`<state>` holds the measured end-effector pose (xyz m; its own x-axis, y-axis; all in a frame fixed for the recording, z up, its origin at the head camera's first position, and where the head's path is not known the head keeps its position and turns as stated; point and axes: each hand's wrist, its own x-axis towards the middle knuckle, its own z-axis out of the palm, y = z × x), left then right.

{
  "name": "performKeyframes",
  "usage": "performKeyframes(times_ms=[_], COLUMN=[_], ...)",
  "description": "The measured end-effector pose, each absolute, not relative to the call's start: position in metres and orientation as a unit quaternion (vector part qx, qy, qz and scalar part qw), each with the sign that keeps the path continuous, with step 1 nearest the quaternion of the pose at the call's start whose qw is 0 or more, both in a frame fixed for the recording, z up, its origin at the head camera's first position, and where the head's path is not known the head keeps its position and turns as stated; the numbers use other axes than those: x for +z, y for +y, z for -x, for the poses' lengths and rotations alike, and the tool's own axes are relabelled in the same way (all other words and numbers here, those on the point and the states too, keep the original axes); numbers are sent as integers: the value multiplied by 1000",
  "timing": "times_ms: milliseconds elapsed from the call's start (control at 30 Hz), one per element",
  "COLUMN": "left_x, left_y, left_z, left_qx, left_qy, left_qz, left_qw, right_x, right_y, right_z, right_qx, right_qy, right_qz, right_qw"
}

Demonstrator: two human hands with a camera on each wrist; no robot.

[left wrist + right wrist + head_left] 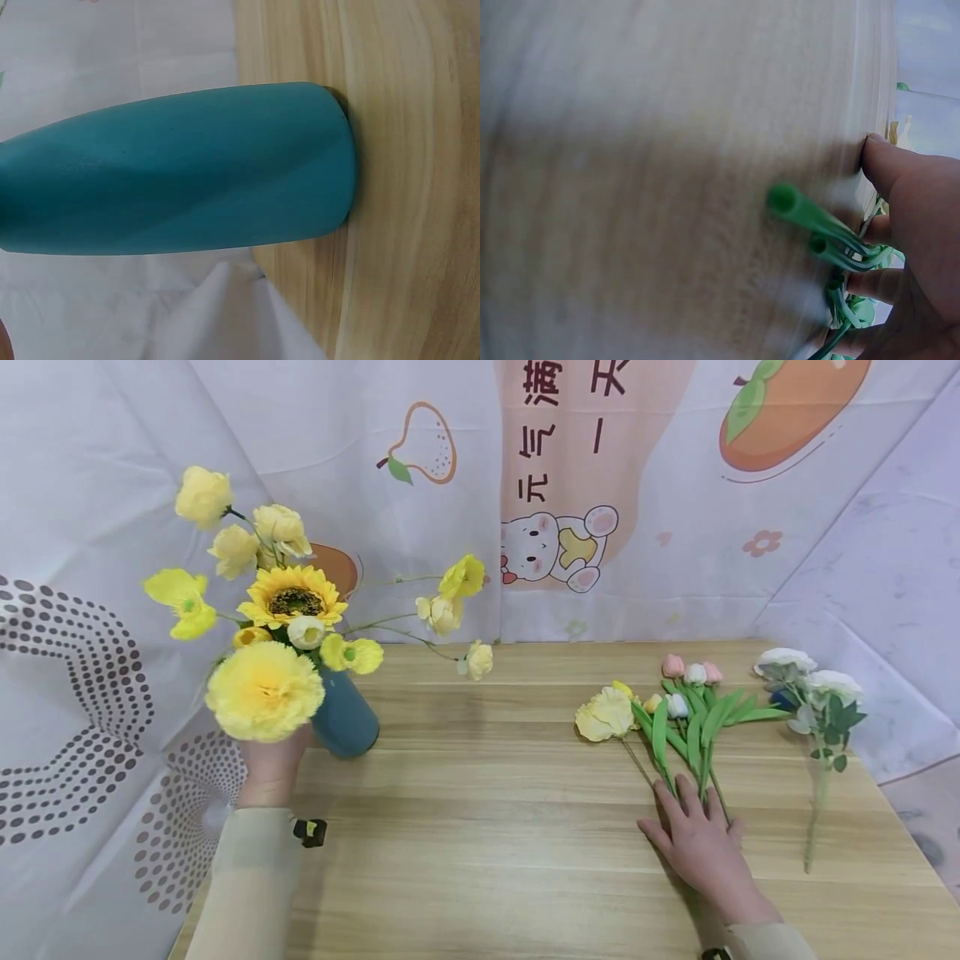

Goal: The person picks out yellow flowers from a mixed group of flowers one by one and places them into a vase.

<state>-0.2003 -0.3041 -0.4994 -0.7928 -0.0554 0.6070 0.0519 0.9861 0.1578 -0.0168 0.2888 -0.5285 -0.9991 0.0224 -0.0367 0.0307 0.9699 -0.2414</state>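
Head view. Vase point(343, 718), blue, at the left of the table point(487, 843), filled with yellow flowers: sunflower point(294, 599), large carnation point(264, 691), poppies and buds on long stems. Left hand point(272, 772): at the vase, partly hidden by the carnation; whether the fingers are curled round the neck, cannot tell. Right hand point(701, 852): fingers spread apart, laid over the stems of the tulips point(693, 739), which lie on the table with pink and white heads pointing away from the person. Cream flower point(603, 714): just beside the tulips, on their left. White roses point(834, 685): farther right, leafy stem laid apart. Handling note: it would be best to gather one stem low and lift it clear of the overlapping leaves.

Left wrist view. Vase: long smooth side, base on the table. Advice: a steady hold would guard against tipping, the blooms looking top-heavy.

Right wrist view. Green stems point(817, 219): hollow cut ends lying beside the fingers, thumb well apart from them; nothing pinched. Judgement: closing thumb to forefinger near these ends should single one out without crushing petals.
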Motion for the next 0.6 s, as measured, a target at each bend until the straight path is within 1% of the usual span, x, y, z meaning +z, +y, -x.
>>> performKeyframes(times_ms=[33, 67, 100, 167, 233, 467, 600], left_x=[-475, -452, -434, -411, -402, -403, -409], left_y=[-288, -274, -262, -245, -239, -242, -246], left_z=[196, 194, 186, 178, 173, 171, 169], left_qx=[-165, -156, -161, -166, -174, -229, -178], left_qy=[-919, -907, -896, -874, -861, -853, -880], left_qz=[12, 43, 56, 77, 90, 92, 76], left_qw=[357, 388, 410, 450, 470, 460, 433], right_x=[-529, -529, -529, -528, -528, -527, -526], right_y=[289, 289, 289, 289, 289, 288, 287], right_z=[17, 17, 17, 17, 16, 16, 16], right_qx=[-122, -122, -121, -120, -120, -119, -116], right_qy=[992, 992, 992, 993, 993, 993, 993], right_qz=[-13, -14, -14, -14, -14, -14, -13], right_qw=[16, 16, 15, 14, 13, 16, 17])
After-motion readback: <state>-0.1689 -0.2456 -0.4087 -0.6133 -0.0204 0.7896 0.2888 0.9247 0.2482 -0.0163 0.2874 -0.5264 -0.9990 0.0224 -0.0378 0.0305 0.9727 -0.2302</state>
